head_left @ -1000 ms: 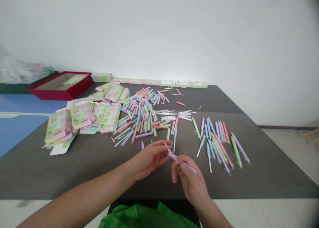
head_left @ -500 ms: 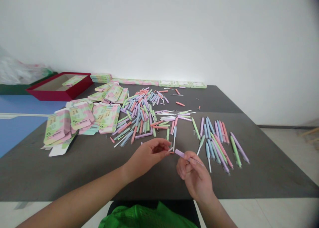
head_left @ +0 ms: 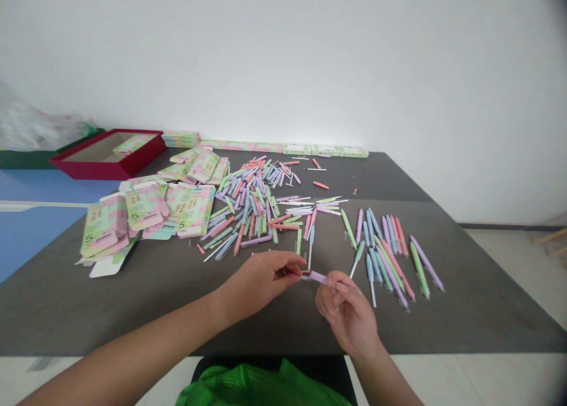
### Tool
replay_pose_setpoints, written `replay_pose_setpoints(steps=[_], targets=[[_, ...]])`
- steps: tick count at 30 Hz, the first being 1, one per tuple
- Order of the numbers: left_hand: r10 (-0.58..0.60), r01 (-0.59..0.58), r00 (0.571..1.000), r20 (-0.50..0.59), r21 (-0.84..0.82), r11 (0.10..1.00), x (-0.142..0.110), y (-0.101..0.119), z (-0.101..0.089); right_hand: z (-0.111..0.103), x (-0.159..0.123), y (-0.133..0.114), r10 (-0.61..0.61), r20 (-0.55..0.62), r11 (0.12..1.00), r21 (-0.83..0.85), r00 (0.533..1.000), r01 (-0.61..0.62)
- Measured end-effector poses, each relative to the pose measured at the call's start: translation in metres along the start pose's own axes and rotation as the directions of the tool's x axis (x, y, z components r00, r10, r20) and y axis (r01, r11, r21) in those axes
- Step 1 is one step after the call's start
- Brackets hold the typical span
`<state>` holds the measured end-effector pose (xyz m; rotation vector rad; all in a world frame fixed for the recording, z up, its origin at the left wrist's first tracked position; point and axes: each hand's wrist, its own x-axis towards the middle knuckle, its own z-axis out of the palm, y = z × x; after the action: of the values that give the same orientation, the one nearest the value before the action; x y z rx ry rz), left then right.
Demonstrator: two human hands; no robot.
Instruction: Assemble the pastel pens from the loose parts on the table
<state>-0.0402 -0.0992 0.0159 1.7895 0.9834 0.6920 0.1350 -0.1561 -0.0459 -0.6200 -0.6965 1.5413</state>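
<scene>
My right hand (head_left: 348, 311) is closed around a purple pen barrel (head_left: 318, 277), whose near end points left. Pinched in the fingertips of my left hand (head_left: 266, 274) is a small clear pen part (head_left: 305, 278), brought up against the barrel's left end; whether it sits inside the barrel I cannot tell. Just beyond the fingers lie a blue pen piece with a white refill (head_left: 310, 240) and a green barrel (head_left: 298, 242). To the right of my right hand, pens in several pastel colours (head_left: 390, 258) lie side by side, some with white refills sticking out.
A heap of pastel pen barrels (head_left: 248, 199) covers the table's middle, with white refills (head_left: 292, 204) beside it. Printed cardboard boxes (head_left: 192, 211) are piled at left. A red box (head_left: 95, 168) stands behind them, and flat boxes (head_left: 325, 150) line the wall.
My left hand has brought the small clear part right to the end of the purple barrel, closing the gap between them. My right hand has barely moved.
</scene>
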Motion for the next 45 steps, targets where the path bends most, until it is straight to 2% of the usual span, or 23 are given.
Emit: replay_pose_setpoints(steps=[11, 15, 18, 21, 25, 29, 34, 40, 43, 45], targets=[[0.013, -0.019, 0.998, 0.054, 0.108, 0.994, 0.002, 0.001, -0.001, -0.005, 0.0, 0.012, 0.033, 0.05, 0.999, -0.001, 0.998, -0.033], [-0.024, 0.028, 0.998, 0.056, -0.071, 0.997, 0.006, 0.003, 0.0, 0.001, 0.001, 0.012, 0.058, 0.041, 0.988, 0.143, 0.997, -0.063], [-0.043, 0.064, 0.995, 0.089, -0.253, 0.965, 0.009, 0.005, 0.005, 0.008, 0.002, 0.009, 0.099, 0.009, 0.967, 0.236, 0.995, -0.099], [-0.044, 0.078, 0.994, 0.101, -0.36, 0.93, 0.012, 0.007, 0.012, 0.014, 0.002, 0.007, 0.162, -0.03, 0.933, 0.329, 0.986, -0.143], [-0.007, 0.059, 0.993, 0.117, -0.441, 0.896, 0.012, 0.01, 0.02, 0.018, 0.002, 0.006, 0.207, -0.043, 0.897, 0.408, 0.977, -0.171], [0.005, 0.03, 0.996, 0.091, -0.388, 0.921, 0.011, 0.012, 0.02, 0.018, 0.0, 0.008, 0.226, -0.096, 0.899, 0.404, 0.969, -0.17], [-0.014, 0.009, 1.0, -0.018, -0.279, 0.96, 0.015, 0.015, 0.009, 0.013, 0.004, 0.011, 0.182, -0.08, 0.947, 0.284, 0.98, -0.152], [-0.086, 0.047, 0.986, -0.143, -0.261, 0.964, 0.024, 0.011, -0.015, -0.002, 0.022, -0.008, 0.059, -0.097, 0.997, -0.047, 0.993, -0.064], [-0.074, 0.045, 0.985, -0.156, -0.18, 0.983, 0.026, 0.008, -0.02, -0.002, 0.031, -0.023, 0.016, -0.073, 0.956, -0.29, 0.997, -0.037], [-0.066, 0.051, 0.987, -0.144, -0.107, 0.993, 0.028, 0.007, -0.019, 0.003, 0.037, -0.03, 0.039, -0.027, 0.884, -0.465, 0.999, -0.047]])
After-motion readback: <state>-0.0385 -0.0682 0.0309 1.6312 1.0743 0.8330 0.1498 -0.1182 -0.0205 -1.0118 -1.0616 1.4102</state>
